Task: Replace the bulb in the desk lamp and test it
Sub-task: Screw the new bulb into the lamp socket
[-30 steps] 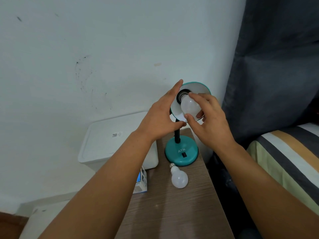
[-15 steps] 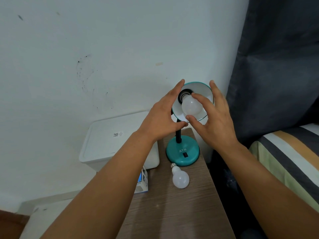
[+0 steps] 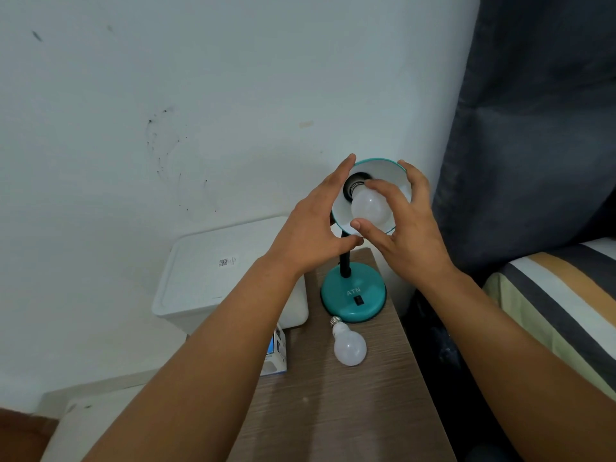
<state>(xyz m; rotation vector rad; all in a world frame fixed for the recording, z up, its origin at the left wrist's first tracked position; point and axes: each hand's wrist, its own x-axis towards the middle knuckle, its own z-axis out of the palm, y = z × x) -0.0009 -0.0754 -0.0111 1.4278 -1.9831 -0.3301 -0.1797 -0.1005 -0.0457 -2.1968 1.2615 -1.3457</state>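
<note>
Right hand (image 3: 405, 235) pinches bulb (image 3: 370, 208) in socket; left hand (image 3: 316, 228) open, steadying shade (image 3: 398, 176). Bulb likely light, smooth, fragile: grip widest part, twist gently.

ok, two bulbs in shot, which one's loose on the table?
The bulb lying on its side in front of the lamp base, screw cap exposed. The other bulb sits in the shade's socket, pinched by the right hand.
</note>
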